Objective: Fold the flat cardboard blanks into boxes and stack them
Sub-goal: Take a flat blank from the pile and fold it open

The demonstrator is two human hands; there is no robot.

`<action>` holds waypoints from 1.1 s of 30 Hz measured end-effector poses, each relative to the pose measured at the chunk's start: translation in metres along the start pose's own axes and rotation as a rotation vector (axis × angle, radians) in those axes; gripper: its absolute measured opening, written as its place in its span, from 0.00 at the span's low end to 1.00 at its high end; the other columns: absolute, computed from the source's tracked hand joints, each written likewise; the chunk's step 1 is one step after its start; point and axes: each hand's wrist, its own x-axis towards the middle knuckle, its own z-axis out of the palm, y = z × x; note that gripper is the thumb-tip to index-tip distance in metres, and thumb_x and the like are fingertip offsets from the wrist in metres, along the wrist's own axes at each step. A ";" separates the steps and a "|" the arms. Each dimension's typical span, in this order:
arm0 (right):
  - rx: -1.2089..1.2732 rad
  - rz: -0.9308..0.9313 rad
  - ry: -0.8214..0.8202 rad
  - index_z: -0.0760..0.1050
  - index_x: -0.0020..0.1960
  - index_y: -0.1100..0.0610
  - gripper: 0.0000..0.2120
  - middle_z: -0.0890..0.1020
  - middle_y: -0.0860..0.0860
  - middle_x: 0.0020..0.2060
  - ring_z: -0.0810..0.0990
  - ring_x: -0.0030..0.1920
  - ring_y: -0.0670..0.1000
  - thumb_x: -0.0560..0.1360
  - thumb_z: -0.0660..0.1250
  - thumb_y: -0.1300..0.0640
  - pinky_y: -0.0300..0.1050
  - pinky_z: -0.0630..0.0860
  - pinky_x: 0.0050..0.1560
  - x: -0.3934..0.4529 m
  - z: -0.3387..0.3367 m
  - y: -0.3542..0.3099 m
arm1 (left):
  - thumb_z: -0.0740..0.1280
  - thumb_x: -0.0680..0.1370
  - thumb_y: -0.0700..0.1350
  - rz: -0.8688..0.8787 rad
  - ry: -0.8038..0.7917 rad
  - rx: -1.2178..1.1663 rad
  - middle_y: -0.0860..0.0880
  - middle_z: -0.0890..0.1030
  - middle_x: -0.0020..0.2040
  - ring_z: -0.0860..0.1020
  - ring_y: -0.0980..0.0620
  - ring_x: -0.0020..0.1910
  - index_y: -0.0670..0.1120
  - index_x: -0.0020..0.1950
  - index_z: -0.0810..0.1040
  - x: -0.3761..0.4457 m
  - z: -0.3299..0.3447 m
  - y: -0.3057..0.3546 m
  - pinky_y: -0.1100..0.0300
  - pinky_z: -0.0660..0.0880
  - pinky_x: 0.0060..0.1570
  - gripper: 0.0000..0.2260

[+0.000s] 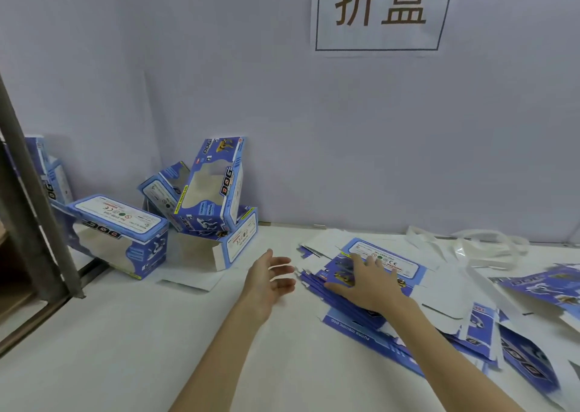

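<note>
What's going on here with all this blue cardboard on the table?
A person is folding flat printed blanks into boxes. Their right hand rests with spread fingers on the top blank of a loose pile of flat blanks on the white table. The left hand hovers open just left of the pile, holding nothing. Several folded boxes already lie in a jumbled heap against the wall on the left, more tumbled than neatly stacked.
</note>
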 end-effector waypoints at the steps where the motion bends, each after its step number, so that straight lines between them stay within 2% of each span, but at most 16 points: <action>1: -0.015 -0.031 0.012 0.56 0.83 0.50 0.49 0.66 0.58 0.80 0.63 0.80 0.62 0.73 0.59 0.20 0.69 0.62 0.77 -0.002 -0.001 0.002 | 0.60 0.87 0.54 0.000 -0.002 -0.001 0.43 0.84 0.42 0.80 0.44 0.37 0.39 0.52 0.83 0.000 0.000 -0.001 0.52 0.79 0.39 0.20; 4: -0.201 -0.190 0.143 0.70 0.73 0.52 0.31 0.81 0.52 0.63 0.81 0.62 0.57 0.82 0.55 0.30 0.53 0.79 0.53 -0.013 -0.003 -0.002 | 0.60 0.86 0.54 0.007 -0.021 -0.013 0.44 0.85 0.38 0.80 0.44 0.36 0.39 0.53 0.83 -0.001 0.001 -0.002 0.52 0.80 0.39 0.20; 6: -0.383 -0.309 0.238 0.72 0.68 0.54 0.19 0.83 0.52 0.56 0.84 0.53 0.56 0.88 0.54 0.42 0.47 0.72 0.40 -0.021 -0.007 -0.007 | 0.61 0.86 0.54 0.016 -0.035 -0.012 0.45 0.85 0.37 0.81 0.44 0.37 0.40 0.53 0.83 -0.002 0.002 -0.002 0.52 0.80 0.40 0.19; 9: -0.535 -0.371 0.417 0.72 0.66 0.56 0.09 0.83 0.50 0.51 0.85 0.44 0.53 0.87 0.60 0.59 0.46 0.70 0.37 -0.029 -0.028 -0.011 | 0.64 0.85 0.52 0.065 -0.068 0.013 0.43 0.86 0.42 0.82 0.43 0.38 0.39 0.54 0.82 -0.004 0.005 -0.003 0.51 0.82 0.41 0.17; 12: -0.307 -0.457 0.831 0.80 0.54 0.61 0.06 0.77 0.50 0.28 0.72 0.20 0.52 0.84 0.68 0.59 0.45 0.66 0.20 -0.029 -0.064 -0.015 | 0.68 0.83 0.48 0.175 -0.118 0.090 0.38 0.85 0.52 0.84 0.42 0.43 0.38 0.58 0.83 -0.006 0.008 -0.007 0.52 0.84 0.43 0.13; 14: -0.001 -0.490 1.072 0.80 0.47 0.65 0.14 0.74 0.53 0.22 0.65 0.17 0.54 0.85 0.63 0.57 0.44 0.62 0.19 -0.027 -0.093 -0.018 | 0.70 0.82 0.47 0.237 -0.163 0.121 0.38 0.84 0.56 0.85 0.42 0.46 0.40 0.60 0.82 -0.008 0.011 -0.009 0.51 0.84 0.48 0.12; 16: 0.273 -0.436 1.145 0.80 0.50 0.67 0.16 0.78 0.60 0.25 0.72 0.21 0.61 0.87 0.59 0.59 0.51 0.69 0.24 -0.027 -0.118 -0.018 | 0.72 0.81 0.47 0.298 -0.206 0.136 0.41 0.83 0.59 0.85 0.44 0.50 0.43 0.63 0.81 -0.010 0.014 -0.011 0.52 0.85 0.49 0.13; 18: 0.588 -0.301 1.148 0.80 0.52 0.67 0.17 0.80 0.63 0.30 0.76 0.28 0.64 0.88 0.58 0.57 0.56 0.73 0.31 -0.024 -0.133 -0.016 | 0.72 0.81 0.51 0.369 -0.213 0.184 0.47 0.80 0.65 0.83 0.50 0.58 0.48 0.68 0.78 -0.013 0.018 -0.012 0.52 0.84 0.52 0.17; 19: 0.728 -0.241 1.155 0.80 0.50 0.66 0.18 0.80 0.61 0.31 0.77 0.30 0.59 0.88 0.57 0.55 0.53 0.73 0.33 -0.024 -0.135 -0.015 | 0.72 0.80 0.54 0.408 -0.204 0.217 0.51 0.79 0.67 0.82 0.53 0.61 0.50 0.71 0.76 -0.013 0.018 -0.011 0.52 0.84 0.56 0.21; 20: 0.852 -0.196 1.163 0.79 0.47 0.63 0.19 0.79 0.56 0.31 0.76 0.29 0.49 0.89 0.57 0.54 0.46 0.71 0.32 -0.024 -0.133 -0.013 | 0.72 0.79 0.57 0.442 -0.199 0.250 0.54 0.77 0.69 0.79 0.56 0.65 0.52 0.74 0.73 -0.013 0.018 -0.010 0.52 0.82 0.60 0.25; 22: 1.089 -0.140 1.101 0.75 0.42 0.56 0.20 0.76 0.50 0.31 0.74 0.28 0.41 0.89 0.56 0.51 0.35 0.68 0.29 -0.026 -0.119 -0.008 | 0.71 0.76 0.61 0.492 -0.216 0.289 0.57 0.77 0.70 0.77 0.56 0.68 0.55 0.77 0.71 -0.013 0.017 -0.008 0.53 0.77 0.66 0.30; 24: 1.337 -0.061 0.911 0.72 0.40 0.55 0.21 0.80 0.52 0.34 0.80 0.33 0.47 0.89 0.56 0.49 0.45 0.77 0.34 -0.028 -0.096 -0.004 | 0.72 0.77 0.60 0.545 -0.240 0.315 0.55 0.83 0.63 0.81 0.55 0.62 0.55 0.72 0.76 -0.012 0.015 -0.006 0.57 0.80 0.59 0.25; 26: 1.543 0.078 0.734 0.76 0.44 0.57 0.20 0.86 0.59 0.44 0.86 0.42 0.59 0.88 0.56 0.48 0.57 0.84 0.43 -0.032 -0.074 0.002 | 0.73 0.80 0.54 0.619 -0.193 0.396 0.52 0.87 0.53 0.85 0.49 0.53 0.52 0.62 0.82 -0.010 0.011 -0.004 0.55 0.83 0.48 0.13; 28: 1.694 0.157 0.609 0.78 0.49 0.55 0.19 0.87 0.59 0.49 0.89 0.45 0.58 0.88 0.56 0.47 0.55 0.85 0.41 -0.039 -0.052 0.008 | 0.74 0.80 0.51 0.643 -0.165 0.464 0.51 0.88 0.49 0.87 0.47 0.50 0.52 0.57 0.83 -0.008 0.007 -0.005 0.45 0.85 0.49 0.07; 30: 1.829 0.140 0.438 0.79 0.58 0.52 0.15 0.88 0.55 0.53 0.90 0.46 0.52 0.88 0.57 0.46 0.49 0.85 0.37 -0.049 -0.031 0.014 | 0.75 0.79 0.51 0.623 -0.133 0.503 0.52 0.88 0.49 0.87 0.50 0.50 0.55 0.56 0.83 -0.004 0.004 -0.005 0.41 0.84 0.51 0.07; 33: 1.945 0.104 0.210 0.76 0.67 0.49 0.13 0.88 0.52 0.57 0.89 0.53 0.54 0.87 0.59 0.49 0.52 0.86 0.41 -0.058 -0.015 0.017 | 0.75 0.77 0.55 0.658 -0.041 0.604 0.55 0.88 0.51 0.87 0.54 0.50 0.59 0.59 0.80 -0.001 -0.002 -0.007 0.43 0.85 0.51 0.12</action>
